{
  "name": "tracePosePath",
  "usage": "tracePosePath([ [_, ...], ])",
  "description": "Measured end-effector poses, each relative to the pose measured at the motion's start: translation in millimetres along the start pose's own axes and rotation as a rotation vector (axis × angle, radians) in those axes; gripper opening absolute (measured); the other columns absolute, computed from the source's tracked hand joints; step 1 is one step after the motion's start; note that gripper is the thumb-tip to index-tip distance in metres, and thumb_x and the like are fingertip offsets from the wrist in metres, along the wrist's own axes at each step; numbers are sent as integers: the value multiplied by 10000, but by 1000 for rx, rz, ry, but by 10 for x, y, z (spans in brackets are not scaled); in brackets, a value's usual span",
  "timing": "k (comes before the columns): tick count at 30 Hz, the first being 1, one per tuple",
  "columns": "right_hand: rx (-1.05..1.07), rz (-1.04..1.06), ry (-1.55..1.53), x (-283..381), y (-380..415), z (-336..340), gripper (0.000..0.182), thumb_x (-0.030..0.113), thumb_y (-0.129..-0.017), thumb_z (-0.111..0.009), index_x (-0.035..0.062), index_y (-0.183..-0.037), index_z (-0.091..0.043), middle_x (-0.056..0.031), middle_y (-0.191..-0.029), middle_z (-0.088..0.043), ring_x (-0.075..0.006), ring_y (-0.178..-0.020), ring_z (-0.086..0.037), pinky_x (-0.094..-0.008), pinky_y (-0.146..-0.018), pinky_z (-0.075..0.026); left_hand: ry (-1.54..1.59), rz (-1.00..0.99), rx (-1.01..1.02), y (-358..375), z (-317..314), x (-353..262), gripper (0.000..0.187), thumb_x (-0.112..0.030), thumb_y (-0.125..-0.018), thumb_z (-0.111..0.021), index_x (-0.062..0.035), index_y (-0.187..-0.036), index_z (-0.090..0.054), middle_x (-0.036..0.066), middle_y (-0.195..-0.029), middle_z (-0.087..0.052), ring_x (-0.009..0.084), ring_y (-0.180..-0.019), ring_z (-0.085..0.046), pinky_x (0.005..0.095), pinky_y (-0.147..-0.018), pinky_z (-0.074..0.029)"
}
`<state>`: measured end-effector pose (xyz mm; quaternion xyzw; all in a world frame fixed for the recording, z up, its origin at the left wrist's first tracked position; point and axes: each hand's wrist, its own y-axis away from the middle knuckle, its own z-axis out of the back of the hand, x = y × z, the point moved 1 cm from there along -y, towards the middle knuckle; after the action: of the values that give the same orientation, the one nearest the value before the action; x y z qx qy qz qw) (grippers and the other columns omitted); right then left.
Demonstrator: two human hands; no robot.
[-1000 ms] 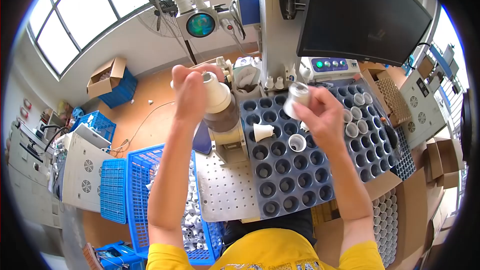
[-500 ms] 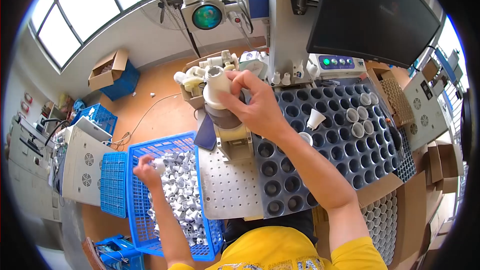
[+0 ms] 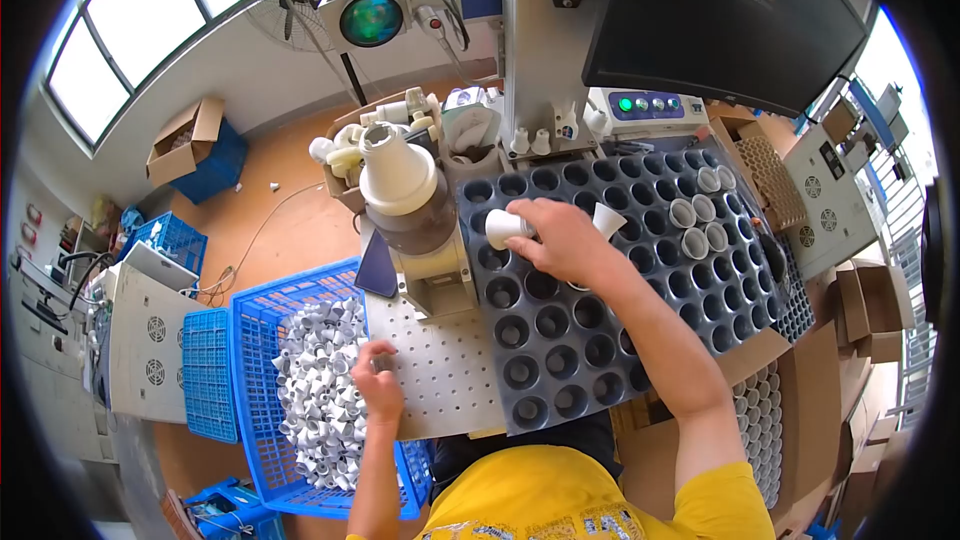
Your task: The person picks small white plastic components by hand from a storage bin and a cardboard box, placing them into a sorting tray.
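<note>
My right hand [image 3: 572, 245] pinches a small white cup [image 3: 503, 229] on its side, over the left part of the black tray of round holes [image 3: 560, 365]. Another white cone-shaped cup [image 3: 607, 221] lies tilted on the tray, just beyond my fingers. My left hand [image 3: 378, 385] has its fingers curled, between the blue basket [image 3: 243, 380] of white cups and the perforated metal plate [image 3: 435, 365]; what it may hold is hidden. The white cone-shaped fixture [image 3: 398, 175] stands on its mount, touched by neither hand.
Several white cups [image 3: 693, 243] sit in the tray's right part. A lens head [image 3: 371, 20] hangs beyond the fixture, beside a cardboard box of white parts [image 3: 345, 130]. A monitor [image 3: 725, 25] overhangs the back. A carton [image 3: 815, 420] with stacked cups stands at the right.
My right hand has moved from the fixture to the tray, with a white cup now visible in its fingers. My left hand has moved right, from above the basket towards the metal plate.
</note>
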<state>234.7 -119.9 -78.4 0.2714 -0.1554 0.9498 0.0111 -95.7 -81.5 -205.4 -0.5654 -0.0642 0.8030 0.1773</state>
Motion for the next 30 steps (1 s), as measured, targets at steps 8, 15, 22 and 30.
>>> tracePosePath([
  [8,42,-124,-157,-262,-217,-221,378,338,-784,-712,53,-1015,-620,-150,-938,-662,-356,-920,-631,-432,-806,-497,65,8,111,-75,-166,52,312,49,-561,-321,49,-758,-564,88,-768,-593,191,-750,-539,263,-777,-437],
  [15,-80,-102,-185,-336,-129,-323,373,335,-786,-729,67,-1023,-624,-125,-969,-651,-336,-901,-636,-416,-800,-506,44,37,108,-80,-177,75,309,75,-578,-329,39,-768,-570,83,-747,-580,182,-722,-530,258,-749,-444],
  [22,-103,-99,-208,-336,-100,-326,382,315,-786,-739,63,-1049,-627,-130,-991,-632,-337,-904,-636,-409,-796,-513,11,33,100,-72,-174,58,300,87,-585,-340,30,-768,-570,80,-741,-581,186,-712,-532,264,-727,-445],
  [30,-148,-88,-251,-357,-85,-338,385,281,-782,-748,43,-1061,-631,-147,-1018,-607,-343,-939,-624,-404,-819,-509,12,34,110,-63,-164,129,291,73,-585,-334,40,-761,-563,101,-736,-580,201,-702,-526,279,-711,-442],
])
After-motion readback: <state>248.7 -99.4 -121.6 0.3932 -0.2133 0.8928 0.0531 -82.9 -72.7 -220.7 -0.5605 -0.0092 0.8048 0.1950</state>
